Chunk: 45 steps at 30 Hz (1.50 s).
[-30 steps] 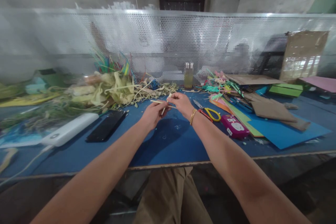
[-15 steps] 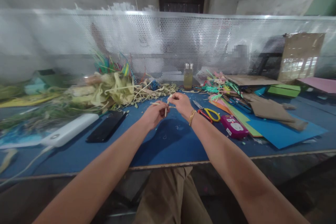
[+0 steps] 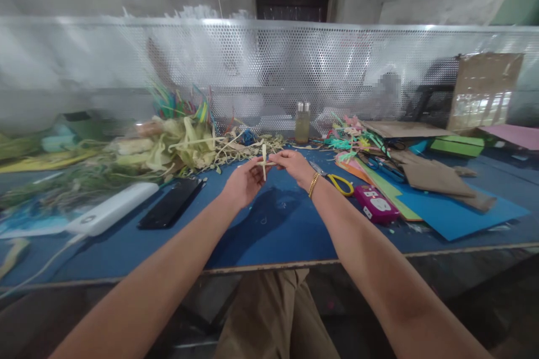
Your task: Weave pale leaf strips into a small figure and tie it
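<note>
Above the blue table, my left hand (image 3: 246, 180) pinches the left side of a small cross of pale, flat strips (image 3: 264, 163). The strips look like dried leaf or husk. One strip stands upright and another crosses it sideways. Opposite, my right hand (image 3: 291, 164) has thumb and fingertips closed on the sideways strip's right end; a gold bracelet is on that wrist. Scissors with a yellow handle (image 3: 342, 184) lie just right of my right hand, partly hidden by the forearm. Behind the hands lies a heap of pale dried strips (image 3: 248, 147).
On the left lie a black phone (image 3: 170, 203) and a white power bank (image 3: 113, 208) with a cable. To the right are a magenta socket box (image 3: 376, 203), blue paper (image 3: 458, 210) and cardboard (image 3: 440, 174). A bottle (image 3: 302, 123) stands before a perforated metal panel (image 3: 269, 76).
The strips now form a clear cross with its upright part pointing up. My right hand has moved slightly right and down, from the upper strip to the sideways end.
</note>
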Motion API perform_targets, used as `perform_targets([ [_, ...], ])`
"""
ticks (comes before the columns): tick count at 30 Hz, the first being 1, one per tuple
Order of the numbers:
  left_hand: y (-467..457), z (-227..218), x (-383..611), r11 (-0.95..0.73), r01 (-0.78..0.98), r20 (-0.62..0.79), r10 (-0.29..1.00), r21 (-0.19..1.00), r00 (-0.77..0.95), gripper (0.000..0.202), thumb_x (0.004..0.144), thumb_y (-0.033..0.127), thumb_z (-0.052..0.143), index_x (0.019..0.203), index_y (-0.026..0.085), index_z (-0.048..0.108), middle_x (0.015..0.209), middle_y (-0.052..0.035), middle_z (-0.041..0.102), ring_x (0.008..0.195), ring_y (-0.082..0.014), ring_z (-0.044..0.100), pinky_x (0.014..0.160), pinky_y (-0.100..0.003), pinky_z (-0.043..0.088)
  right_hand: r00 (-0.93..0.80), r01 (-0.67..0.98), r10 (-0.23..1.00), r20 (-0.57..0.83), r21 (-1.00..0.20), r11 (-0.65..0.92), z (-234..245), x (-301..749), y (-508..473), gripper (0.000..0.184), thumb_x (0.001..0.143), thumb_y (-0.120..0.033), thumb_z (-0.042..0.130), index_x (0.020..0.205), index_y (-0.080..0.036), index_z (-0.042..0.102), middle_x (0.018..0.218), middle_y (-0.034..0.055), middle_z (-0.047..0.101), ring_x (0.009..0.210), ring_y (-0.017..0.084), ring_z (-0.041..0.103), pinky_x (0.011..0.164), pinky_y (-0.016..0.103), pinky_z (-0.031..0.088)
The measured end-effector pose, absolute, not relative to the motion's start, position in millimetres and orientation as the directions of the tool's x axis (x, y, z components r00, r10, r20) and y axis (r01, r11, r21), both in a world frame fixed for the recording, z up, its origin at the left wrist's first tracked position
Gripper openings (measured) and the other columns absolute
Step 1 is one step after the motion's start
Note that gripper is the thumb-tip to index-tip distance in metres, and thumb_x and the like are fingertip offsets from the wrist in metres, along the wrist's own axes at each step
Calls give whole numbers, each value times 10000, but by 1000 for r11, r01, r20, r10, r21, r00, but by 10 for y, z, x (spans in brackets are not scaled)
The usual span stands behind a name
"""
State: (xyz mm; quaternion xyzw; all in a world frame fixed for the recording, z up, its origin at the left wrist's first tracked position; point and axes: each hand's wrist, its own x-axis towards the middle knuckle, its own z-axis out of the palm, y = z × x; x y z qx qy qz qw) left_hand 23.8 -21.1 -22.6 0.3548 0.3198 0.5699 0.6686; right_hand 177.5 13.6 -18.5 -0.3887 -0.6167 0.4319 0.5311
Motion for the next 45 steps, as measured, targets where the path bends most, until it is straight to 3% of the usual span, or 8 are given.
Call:
perform_targets([
  [8, -246, -140, 188, 45, -581, 37, 991, 812, 128, 244, 803, 397, 606, 902, 186, 676, 1023, -96, 716, 994, -229, 639, 762, -318, 500, -155, 118, 924, 350, -922, 369, -156, 1843, 120, 178, 638, -333, 724, 688, -173, 663, 633, -12, 611, 601, 103, 486, 630, 263, 391],
  [15, -244, -184, 191, 169, -476, -63, 971, 863, 230, 377, 829, 502, 554, 985, 180, 673, 1197, -125, 656, 1012, -251, 623, 729, -322, 478, -46, -122, 963, 265, -958, 258, -59, 1849, 69, 252, 605, -363, 744, 713, -169, 623, 597, -41, 547, 576, 86, 453, 570, 240, 340],
  [22, -29, -242, 58, -52, -360, -44, 967, 931, -252, 540, 874, 619, 357, 912, 210, 706, 1022, -85, 689, 825, -203, 592, 615, -300, 428, -303, -26, 914, 271, -961, 276, 28, 1915, -12, 183, 596, -302, 744, 677, -176, 638, 605, -40, 560, 596, 87, 461, 619, 248, 358],
  [26, -41, -234, 61, -28, -250, 7, 996, 968, -85, 606, 763, 726, 456, 769, 171, 699, 810, -105, 693, 720, -214, 591, 607, -314, 415, -399, 58, 880, 258, -950, 305, 16, 1953, -5, 160, 609, -290, 730, 683, -169, 656, 603, -33, 556, 608, 96, 462, 620, 253, 349],
  [29, -131, -241, 147, 64, -140, -41, 987, 988, 158, 513, 702, 668, 604, 688, 162, 684, 749, -97, 683, 694, -201, 585, 606, -301, 395, -369, 106, 883, 290, -931, 350, -16, 1975, 37, 156, 626, -300, 718, 684, -169, 656, 607, -32, 550, 605, 97, 441, 615, 257, 339],
  [34, -186, -266, 196, 145, -73, -137, 985, 987, 102, 435, 641, 583, 724, 746, 162, 707, 717, -51, 640, 619, -135, 523, 544, -260, 322, -345, 142, 876, 338, -903, 405, -28, 1998, 57, 187, 629, -328, 720, 708, -170, 658, 639, -27, 563, 624, 100, 440, 613, 254, 337],
  [40, -135, -312, 185, -95, -152, 111, 989, 984, 101, 299, 612, 406, 806, 797, 186, 723, 675, -3, 589, 620, -104, 491, 554, -239, 319, -286, 148, 901, 327, -914, 379, -34, 2000, 70, 186, 616, -299, 739, 729, -171, 665, 651, -24, 584, 623, 101, 470, 622, 255, 364],
  [45, -83, -377, 213, -194, -239, 209, 977, 951, 40, 294, 602, 356, 812, 817, 180, 716, 738, -24, 653, 657, -122, 534, 558, -242, 336, -108, -57, 971, 212, -977, 207, -71, 1924, 104, 272, 602, -320, 760, 807, -176, 654, 685, -23, 605, 595, 89, 481, 605, 250, 380],
])
